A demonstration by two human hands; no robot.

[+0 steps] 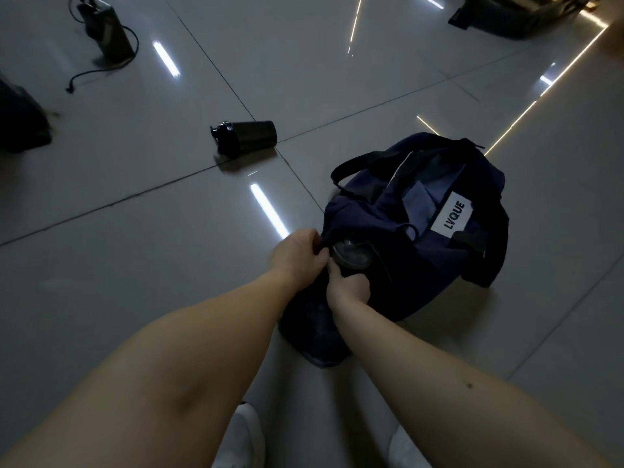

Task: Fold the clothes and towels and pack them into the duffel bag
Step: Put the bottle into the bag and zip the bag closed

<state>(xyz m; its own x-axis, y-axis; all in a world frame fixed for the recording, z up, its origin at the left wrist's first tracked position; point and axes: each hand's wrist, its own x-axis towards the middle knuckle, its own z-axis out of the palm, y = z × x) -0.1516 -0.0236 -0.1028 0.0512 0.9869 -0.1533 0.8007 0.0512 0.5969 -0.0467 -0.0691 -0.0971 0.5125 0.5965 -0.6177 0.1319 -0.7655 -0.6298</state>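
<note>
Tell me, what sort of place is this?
Probably an indoor room, dimly lit: a glossy tiled floor mirrors ceiling strip lights, with a duffel bag and a bottle lying on it.

Glossy grey tiled floor (135, 248) before me: my navy duffel bag (439, 265) sits right of a black bottle (246, 135) lying on its side; a corded dark device (108, 32) lies far left.
</note>
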